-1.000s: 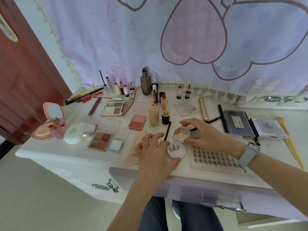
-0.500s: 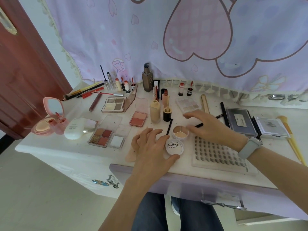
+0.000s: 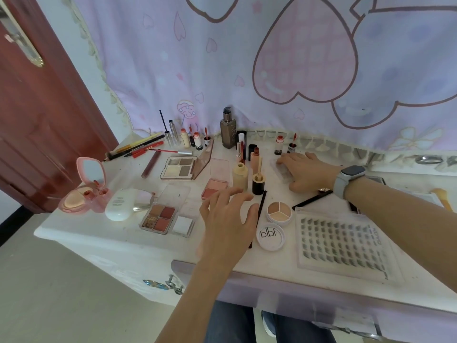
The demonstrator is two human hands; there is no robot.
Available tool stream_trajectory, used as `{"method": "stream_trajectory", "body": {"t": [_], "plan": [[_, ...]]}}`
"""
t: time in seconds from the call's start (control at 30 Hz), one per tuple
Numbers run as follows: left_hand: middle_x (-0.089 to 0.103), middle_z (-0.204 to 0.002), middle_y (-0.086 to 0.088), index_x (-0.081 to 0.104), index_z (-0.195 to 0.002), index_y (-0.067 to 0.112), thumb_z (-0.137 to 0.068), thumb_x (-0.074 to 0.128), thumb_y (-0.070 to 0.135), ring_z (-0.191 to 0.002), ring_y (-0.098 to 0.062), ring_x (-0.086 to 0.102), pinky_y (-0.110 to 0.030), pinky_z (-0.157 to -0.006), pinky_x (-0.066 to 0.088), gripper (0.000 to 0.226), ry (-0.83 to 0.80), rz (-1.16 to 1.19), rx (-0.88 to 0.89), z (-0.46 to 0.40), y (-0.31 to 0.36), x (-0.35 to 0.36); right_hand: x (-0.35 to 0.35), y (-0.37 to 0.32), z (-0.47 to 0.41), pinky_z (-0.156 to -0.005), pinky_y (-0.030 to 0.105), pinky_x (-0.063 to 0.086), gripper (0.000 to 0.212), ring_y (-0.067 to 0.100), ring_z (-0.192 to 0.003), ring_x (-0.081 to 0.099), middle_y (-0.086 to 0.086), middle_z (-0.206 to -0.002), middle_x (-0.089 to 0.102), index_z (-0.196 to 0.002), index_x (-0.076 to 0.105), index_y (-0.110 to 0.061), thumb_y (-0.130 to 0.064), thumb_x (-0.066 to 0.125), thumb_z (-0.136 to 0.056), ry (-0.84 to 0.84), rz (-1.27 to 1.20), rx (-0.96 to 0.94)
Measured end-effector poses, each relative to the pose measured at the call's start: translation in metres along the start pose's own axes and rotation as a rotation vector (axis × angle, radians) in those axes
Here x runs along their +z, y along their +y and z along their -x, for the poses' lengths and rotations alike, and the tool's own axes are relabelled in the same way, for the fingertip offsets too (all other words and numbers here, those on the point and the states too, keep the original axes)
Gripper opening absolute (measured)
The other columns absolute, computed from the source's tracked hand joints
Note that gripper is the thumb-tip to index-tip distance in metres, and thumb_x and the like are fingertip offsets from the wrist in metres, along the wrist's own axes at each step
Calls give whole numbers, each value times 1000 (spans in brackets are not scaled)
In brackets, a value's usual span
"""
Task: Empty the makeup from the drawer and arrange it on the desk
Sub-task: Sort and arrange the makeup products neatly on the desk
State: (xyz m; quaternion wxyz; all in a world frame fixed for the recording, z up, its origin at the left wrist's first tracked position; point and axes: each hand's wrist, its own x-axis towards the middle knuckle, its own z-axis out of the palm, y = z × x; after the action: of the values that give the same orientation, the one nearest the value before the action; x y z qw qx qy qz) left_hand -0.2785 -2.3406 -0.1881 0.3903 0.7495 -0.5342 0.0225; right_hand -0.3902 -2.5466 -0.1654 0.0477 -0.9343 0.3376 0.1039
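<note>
Makeup lies spread over the white desk [image 3: 118, 241]. My left hand [image 3: 227, 219] hovers open with fingers spread, just left of a thin black brush [image 3: 261, 206]. An open three-shade concealer pot [image 3: 279, 213] and its white lid [image 3: 270, 236] sit to the right of that hand, untouched. My right hand [image 3: 309, 173], with a grey watch on the wrist, reaches to the back and closes over a small clear-lidded palette [image 3: 278, 167], fingers on its far edge and thumb on its near edge. The purple drawer front [image 3: 321, 303] juts out below the desk edge; its inside is hidden.
A clear lash tray [image 3: 343, 246] lies at the front right. A four-colour palette [image 3: 160, 217], white tube [image 3: 121, 204] and pink mirror compact [image 3: 84, 189] fill the left. Bottles stand mid-desk, with a pump bottle [image 3: 228, 132] and lip tints along the curtain. A door [image 3: 37, 120] is left.
My right hand left the concealer pot and moved back onto the clear palette. My left hand let go of the white lid, lifted and shifted left.
</note>
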Motion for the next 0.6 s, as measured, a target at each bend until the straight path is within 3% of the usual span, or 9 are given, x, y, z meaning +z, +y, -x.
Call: {"method": "stream_trajectory", "body": {"t": [0.2, 0.3, 0.4, 0.5, 0.6], "plan": [[60, -109, 5, 67, -100, 18, -82, 53, 31, -106, -14, 51, -26, -89, 28, 26, -14, 67, -27, -4, 2, 1, -7, 3, 5, -105, 42, 28, 65, 25, -118, 44, 5, -138, 30, -140, 26, -22, -27, 56, -82, -21, 10, -66], [56, -102, 11, 67, -101, 16, -86, 59, 20, -96, -5, 50, -21, -80, 42, 17, -13, 175, -32, -5, 8, 2, -6, 5, 10, -103, 40, 32, 65, 25, -120, 39, 6, -135, 33, -141, 28, -23, -32, 57, -83, 42, -29, -83], [59, -96, 14, 64, -99, 21, -88, 58, 13, -87, 2, 53, -7, -74, 41, 15, -45, 306, -68, -5, 20, -3, -8, 8, 19, -105, 30, 30, 64, 22, -124, 35, 5, -133, 34, -139, 33, -20, -30, 61, -83, 197, -267, -84], [63, -94, 16, 60, -95, 28, -91, 54, 15, -84, 5, 58, -9, -73, 45, 15, -140, 568, -269, -11, 34, -9, -18, 8, 41, -104, 32, 34, 58, 18, -116, 42, 1, -125, 39, -132, 41, -20, -26, 65, -80, 368, -518, -80], [66, -103, 0, 60, -108, 18, -96, 47, 20, -85, -11, 65, -21, -71, 53, 18, -224, 1026, -562, -24, 50, -11, -26, 1, 72, -105, 35, 38, 52, 13, -113, 46, -5, -120, 45, -128, 45, -24, -24, 66, -80, 452, -676, -128]]}}
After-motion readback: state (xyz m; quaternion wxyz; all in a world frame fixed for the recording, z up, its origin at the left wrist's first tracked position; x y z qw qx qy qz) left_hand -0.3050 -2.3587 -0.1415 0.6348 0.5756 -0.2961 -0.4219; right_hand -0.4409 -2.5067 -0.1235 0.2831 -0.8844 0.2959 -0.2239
